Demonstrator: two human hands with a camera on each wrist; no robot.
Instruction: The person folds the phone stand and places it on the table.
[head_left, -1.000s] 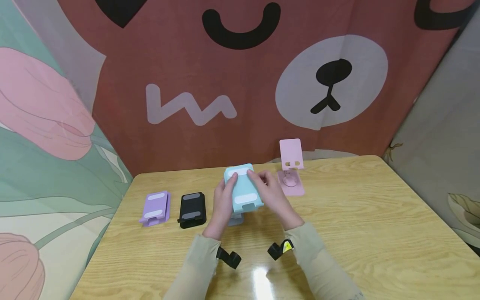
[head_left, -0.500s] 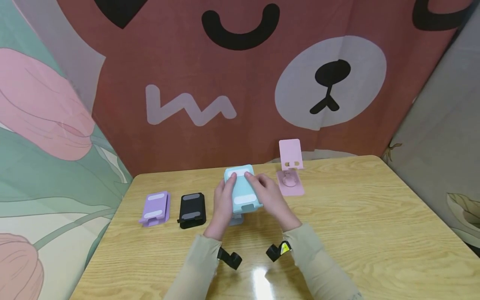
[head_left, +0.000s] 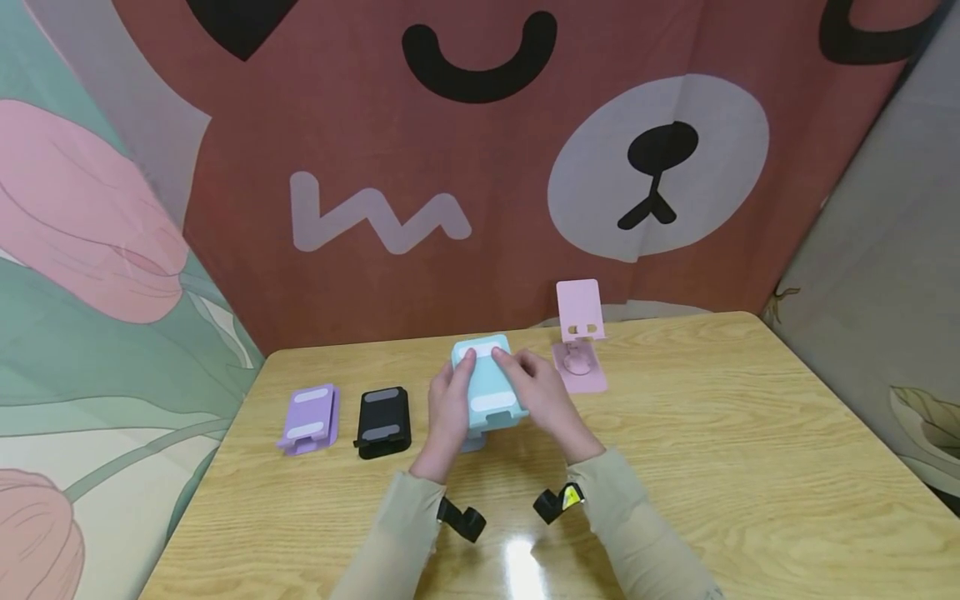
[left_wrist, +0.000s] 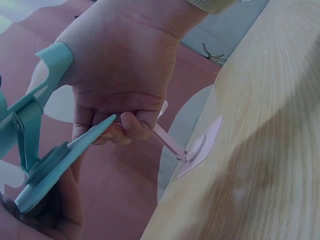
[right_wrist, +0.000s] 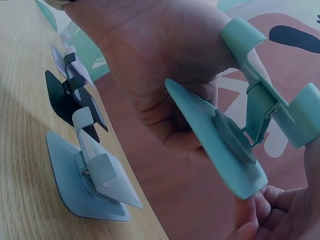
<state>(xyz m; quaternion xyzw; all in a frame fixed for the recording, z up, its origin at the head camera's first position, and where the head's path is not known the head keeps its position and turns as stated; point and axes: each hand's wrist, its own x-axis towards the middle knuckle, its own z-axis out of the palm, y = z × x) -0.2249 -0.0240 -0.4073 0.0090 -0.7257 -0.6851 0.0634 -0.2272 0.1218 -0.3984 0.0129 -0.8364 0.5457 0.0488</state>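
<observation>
A teal folding phone stand is held above the table between both hands, its front panel with two white pads facing up. My left hand grips its left edge, thumb on the panel near the upper pad. On the opposite edge my right hand grips it the same way, thumb over the upper pad. Both wrist views show the stand's base plate partly opened away from the panel, with a hinged arm between them, and fingers curled at the plate's edges. A light blue phone stand stands on the table underneath, mostly hidden in the head view.
On the left of the wooden table lie a folded purple phone stand and a folded black one. A pink phone stand stands unfolded at the back, right of my hands. A printed cloth hangs behind the table.
The teal phone stand has tilted a little and shifted slightly down and right in the head view. Both hands keep their grip; the other stands stay where they were.
</observation>
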